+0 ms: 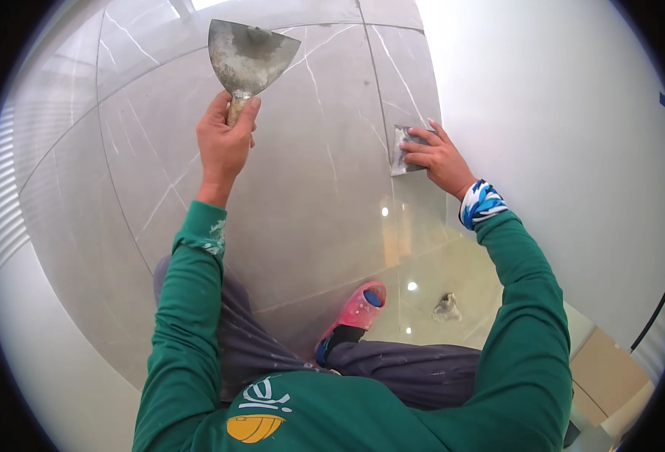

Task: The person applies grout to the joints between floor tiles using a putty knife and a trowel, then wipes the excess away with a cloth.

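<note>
My left hand (pixel 225 145) is closed around the handle of a putty knife (pixel 247 56), raised with its wide blade pointing up. Grey-white residue smears the blade. At the right, my right hand (pixel 439 157) presses a flat grey square spreader (pixel 406 151) against the grey tiles (pixel 257 196), its fingers laid over the plate. The spreader sits at a joint line near the white wall, with whitish residue on its face. My right fingertips cover part of it.
A white wall (pixel 543 113) borders the tiles on the right. A crumpled, dirty cloth-like lump (pixel 447 308) lies on the glossy beige floor (pixel 423 339). My foot in a pink clog (pixel 362 307) is near the tiles' lower edge. A dark cable (pixel 652 313) hangs at the far right.
</note>
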{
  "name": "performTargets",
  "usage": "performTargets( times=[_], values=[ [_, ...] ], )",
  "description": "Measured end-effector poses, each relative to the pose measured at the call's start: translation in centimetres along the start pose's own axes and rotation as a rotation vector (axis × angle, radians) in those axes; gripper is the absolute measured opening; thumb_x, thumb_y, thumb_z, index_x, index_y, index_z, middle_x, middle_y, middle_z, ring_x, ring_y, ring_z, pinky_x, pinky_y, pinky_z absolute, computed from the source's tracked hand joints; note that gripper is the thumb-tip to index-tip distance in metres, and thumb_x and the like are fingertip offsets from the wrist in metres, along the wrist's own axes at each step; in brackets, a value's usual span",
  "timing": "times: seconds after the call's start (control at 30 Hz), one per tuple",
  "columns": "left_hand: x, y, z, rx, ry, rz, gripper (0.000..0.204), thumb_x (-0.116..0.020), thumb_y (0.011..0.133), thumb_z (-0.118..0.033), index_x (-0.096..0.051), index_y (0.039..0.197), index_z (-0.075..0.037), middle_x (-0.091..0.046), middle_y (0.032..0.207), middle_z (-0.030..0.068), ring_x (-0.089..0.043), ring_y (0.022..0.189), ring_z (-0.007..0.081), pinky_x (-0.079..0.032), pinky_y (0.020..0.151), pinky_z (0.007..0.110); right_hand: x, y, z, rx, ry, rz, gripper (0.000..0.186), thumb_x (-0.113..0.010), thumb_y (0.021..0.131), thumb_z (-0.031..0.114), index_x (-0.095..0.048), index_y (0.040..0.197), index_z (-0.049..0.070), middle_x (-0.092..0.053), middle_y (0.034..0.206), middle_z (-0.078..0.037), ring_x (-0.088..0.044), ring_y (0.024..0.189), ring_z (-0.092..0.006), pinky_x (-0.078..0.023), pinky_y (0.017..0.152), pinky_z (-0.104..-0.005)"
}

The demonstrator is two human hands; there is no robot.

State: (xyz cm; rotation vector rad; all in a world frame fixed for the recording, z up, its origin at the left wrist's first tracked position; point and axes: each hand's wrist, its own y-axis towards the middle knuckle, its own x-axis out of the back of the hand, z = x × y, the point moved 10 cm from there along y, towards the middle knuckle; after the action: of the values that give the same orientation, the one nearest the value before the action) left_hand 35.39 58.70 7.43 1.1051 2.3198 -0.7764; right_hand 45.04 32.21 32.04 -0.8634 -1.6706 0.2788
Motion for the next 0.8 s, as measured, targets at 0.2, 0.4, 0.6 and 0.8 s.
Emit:
performTargets(
  times=[0.2,0.4,0.6,0.8],
  values=[
    [1.0,-0.4,0.5,-0.006,0.033,-0.001,0.029,-0.077,0.097,-0.023,-0.072,0.115,-0.001,-0.058,0.068,-0.0025,-0.049,0.052,0.0050,-0.041,0.048,0.024,5.3,5.5,-2.0,-0.221,0.035,-0.269,0.038,-0.055,0.083,-0.007,-0.079,0.105,0.013,-0.075,0.124,-0.004,-0.062,0.125,-0.0278,-0.036,0.117,-0.0518],
    [0.6,0.2,1.1,0.014,0.023,0.011,0.030,-0.077,0.097,-0.023,-0.072,0.117,-0.001,-0.058,0.069,-0.0025,-0.050,0.053,0.0049,-0.041,0.048,0.024,7.6,17.8,-8.9,-0.395,-0.134,-0.368,0.048,-0.053,0.086,-0.001,-0.078,0.120,0.020,-0.077,0.109,-0.015,-0.072,0.100,-0.0370,-0.058,0.090,-0.0460],
    [0.1,1.5,0.9,0.011,-0.017,0.007,0.031,-0.078,0.097,-0.023,-0.072,0.118,-0.001,-0.059,0.070,-0.0023,-0.050,0.053,0.0048,-0.042,0.048,0.024,7.4,21.5,-11.4,-0.479,-0.253,-0.223,0.047,-0.052,0.089,0.002,-0.079,0.121,0.024,-0.076,0.108,-0.018,-0.072,0.101,-0.0377,-0.058,0.092,-0.0458],
    [1.3,0.5,0.5,0.029,-0.032,0.013,0.031,-0.078,0.097,-0.023,-0.072,0.118,-0.001,-0.058,0.069,-0.0022,-0.050,0.053,0.0048,-0.042,0.048,0.024,2.0,12.4,-4.3,-0.479,-0.143,-0.079,0.036,-0.051,0.095,0.012,-0.081,0.110,0.026,-0.077,0.100,-0.008,-0.071,0.096,-0.0323,-0.053,0.081,-0.0538]
  ],
)
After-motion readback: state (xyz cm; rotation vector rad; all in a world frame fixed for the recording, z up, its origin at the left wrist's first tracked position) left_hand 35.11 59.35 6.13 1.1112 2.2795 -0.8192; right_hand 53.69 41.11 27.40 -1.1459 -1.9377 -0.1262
